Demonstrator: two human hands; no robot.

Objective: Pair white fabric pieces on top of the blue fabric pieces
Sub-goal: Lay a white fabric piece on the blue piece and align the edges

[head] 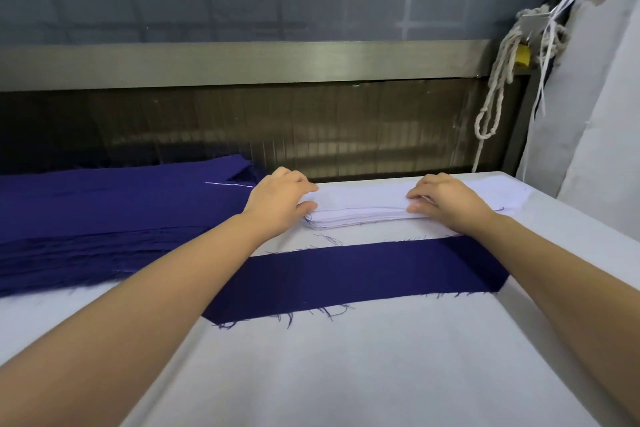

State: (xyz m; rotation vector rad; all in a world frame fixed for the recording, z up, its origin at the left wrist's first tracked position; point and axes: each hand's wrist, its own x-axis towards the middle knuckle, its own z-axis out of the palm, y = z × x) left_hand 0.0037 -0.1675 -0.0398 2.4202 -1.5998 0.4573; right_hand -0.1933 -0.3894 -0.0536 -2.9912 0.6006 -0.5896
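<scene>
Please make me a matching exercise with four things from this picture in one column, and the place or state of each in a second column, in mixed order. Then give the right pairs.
Things
1. stack of white fabric pieces
2. single dark blue fabric strip
3. pile of dark blue fabric pieces
4. off-white knotted rope

Place or state
A. hangs at the right, by the metal window frame
B. heaped at the left of the white table
C. gripped at its ends by the left hand and the right hand
D. lies flat alone, nearest the person

Pairs: 1-C, 2-D, 3-B, 4-A
</scene>
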